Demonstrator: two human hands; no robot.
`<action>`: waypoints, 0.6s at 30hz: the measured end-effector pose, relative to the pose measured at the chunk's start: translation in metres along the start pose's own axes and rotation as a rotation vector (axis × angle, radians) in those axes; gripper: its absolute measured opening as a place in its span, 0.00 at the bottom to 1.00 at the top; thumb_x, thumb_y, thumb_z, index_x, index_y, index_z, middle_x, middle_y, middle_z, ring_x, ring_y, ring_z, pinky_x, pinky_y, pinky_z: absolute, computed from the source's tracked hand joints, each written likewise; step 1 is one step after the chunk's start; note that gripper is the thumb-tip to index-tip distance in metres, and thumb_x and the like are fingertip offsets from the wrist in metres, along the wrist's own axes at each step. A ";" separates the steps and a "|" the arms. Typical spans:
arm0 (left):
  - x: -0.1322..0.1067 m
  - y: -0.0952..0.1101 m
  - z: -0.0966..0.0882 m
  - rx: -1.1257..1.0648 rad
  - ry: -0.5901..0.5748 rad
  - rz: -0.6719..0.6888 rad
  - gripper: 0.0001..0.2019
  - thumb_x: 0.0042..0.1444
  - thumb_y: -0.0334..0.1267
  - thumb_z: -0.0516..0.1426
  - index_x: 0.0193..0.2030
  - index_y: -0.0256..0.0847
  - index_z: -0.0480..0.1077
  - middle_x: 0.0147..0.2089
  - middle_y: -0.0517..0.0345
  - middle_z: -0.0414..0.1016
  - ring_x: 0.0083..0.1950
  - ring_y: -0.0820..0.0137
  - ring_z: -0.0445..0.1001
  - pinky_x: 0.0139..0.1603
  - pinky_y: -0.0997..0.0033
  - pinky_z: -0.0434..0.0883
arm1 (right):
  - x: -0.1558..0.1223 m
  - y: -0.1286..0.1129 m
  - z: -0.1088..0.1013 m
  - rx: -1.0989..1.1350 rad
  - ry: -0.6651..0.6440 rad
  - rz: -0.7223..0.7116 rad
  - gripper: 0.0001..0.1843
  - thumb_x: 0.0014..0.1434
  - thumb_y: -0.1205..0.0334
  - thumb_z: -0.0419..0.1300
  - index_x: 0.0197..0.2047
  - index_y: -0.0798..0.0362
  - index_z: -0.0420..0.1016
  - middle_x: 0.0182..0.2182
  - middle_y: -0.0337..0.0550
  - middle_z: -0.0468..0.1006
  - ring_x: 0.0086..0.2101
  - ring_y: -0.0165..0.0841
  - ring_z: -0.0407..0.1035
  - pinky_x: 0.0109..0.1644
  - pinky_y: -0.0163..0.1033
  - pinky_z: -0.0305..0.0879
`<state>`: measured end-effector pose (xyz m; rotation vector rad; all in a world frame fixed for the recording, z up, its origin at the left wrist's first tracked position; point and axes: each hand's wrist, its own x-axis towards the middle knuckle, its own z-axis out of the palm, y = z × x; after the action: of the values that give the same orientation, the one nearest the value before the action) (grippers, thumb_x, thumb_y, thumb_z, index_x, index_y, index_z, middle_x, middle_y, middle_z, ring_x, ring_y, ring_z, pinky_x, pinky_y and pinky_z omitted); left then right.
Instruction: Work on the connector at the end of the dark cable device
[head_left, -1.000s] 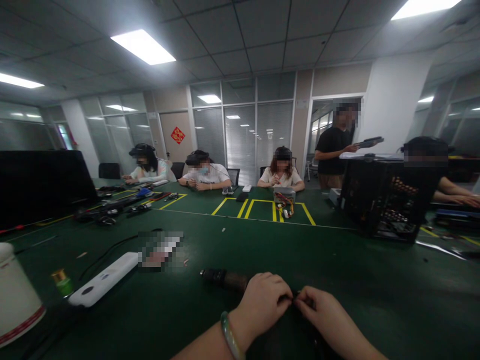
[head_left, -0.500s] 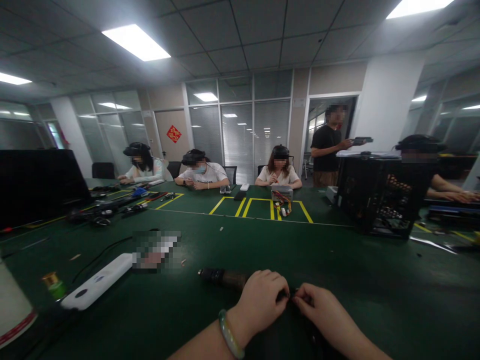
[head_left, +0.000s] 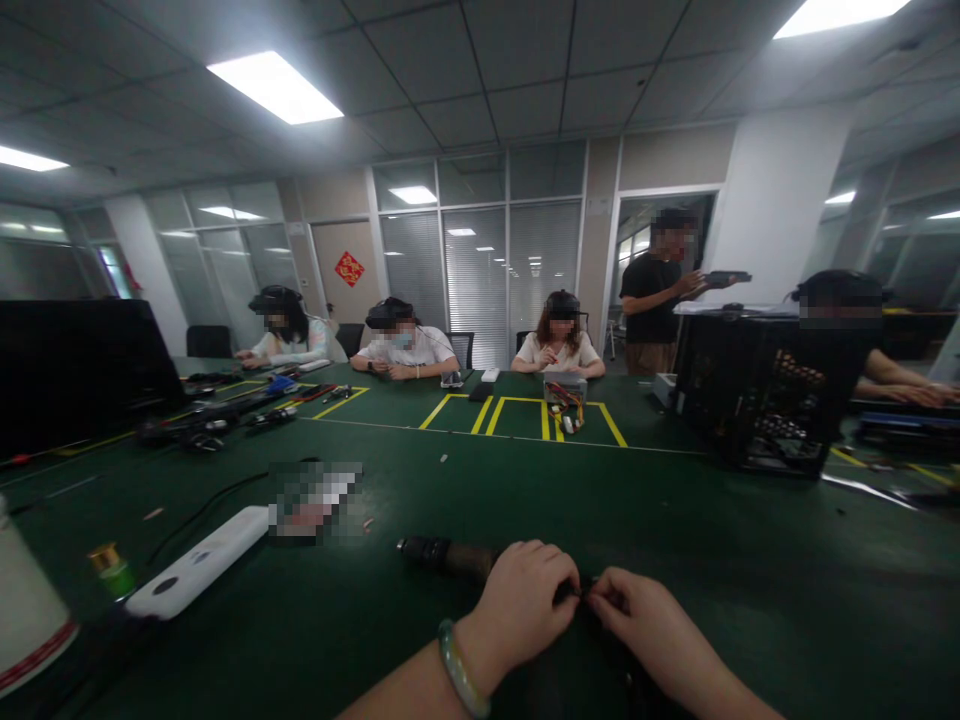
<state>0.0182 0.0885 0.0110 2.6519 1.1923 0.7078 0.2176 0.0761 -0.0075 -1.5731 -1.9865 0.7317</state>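
Observation:
My left hand (head_left: pixel 525 605), with a green bangle on its wrist, and my right hand (head_left: pixel 645 620) meet fingertip to fingertip low in the middle of the view, above the green table (head_left: pixel 675 520). Both pinch a small dark thing between them that I cannot make out. A dark cylindrical tool (head_left: pixel 442 553) lies on the table just beyond my left hand, partly hidden by it.
A white power strip (head_left: pixel 199 560), a small green bottle with a gold cap (head_left: pixel 111 570) and a white cup (head_left: pixel 26 620) lie to the left. A black open computer case (head_left: pixel 757 395) stands at the right. Several people sit at the far side; one stands.
The view has shifted slightly; my hands have stayed pinched together in the same place.

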 end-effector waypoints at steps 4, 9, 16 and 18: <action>0.000 0.001 -0.001 0.006 -0.010 -0.001 0.04 0.55 0.36 0.59 0.38 0.44 0.70 0.40 0.61 0.73 0.44 0.67 0.68 0.46 0.67 0.62 | 0.002 0.003 0.001 -0.002 -0.011 -0.009 0.08 0.60 0.60 0.56 0.33 0.50 0.76 0.28 0.36 0.80 0.29 0.32 0.73 0.29 0.32 0.57; 0.000 0.002 -0.002 0.035 -0.034 0.006 0.03 0.57 0.36 0.58 0.39 0.44 0.71 0.40 0.60 0.73 0.44 0.66 0.68 0.46 0.67 0.62 | 0.000 0.000 -0.001 -0.007 -0.020 -0.013 0.10 0.61 0.60 0.55 0.33 0.51 0.77 0.28 0.38 0.80 0.29 0.33 0.73 0.30 0.32 0.58; 0.000 0.002 -0.001 0.038 -0.027 -0.018 0.06 0.57 0.38 0.59 0.41 0.44 0.70 0.42 0.61 0.73 0.45 0.66 0.69 0.46 0.66 0.62 | 0.001 0.001 0.001 0.007 -0.024 -0.001 0.10 0.61 0.59 0.55 0.33 0.51 0.77 0.28 0.38 0.80 0.29 0.33 0.73 0.29 0.32 0.58; 0.000 0.002 -0.002 0.040 -0.036 -0.019 0.06 0.58 0.38 0.59 0.41 0.43 0.70 0.42 0.60 0.73 0.45 0.66 0.69 0.46 0.66 0.62 | 0.001 0.003 0.002 0.004 -0.015 -0.010 0.10 0.61 0.59 0.55 0.33 0.51 0.76 0.27 0.37 0.79 0.29 0.32 0.72 0.29 0.32 0.57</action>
<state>0.0186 0.0869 0.0131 2.6701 1.2339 0.6375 0.2184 0.0780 -0.0112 -1.5586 -2.0007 0.7459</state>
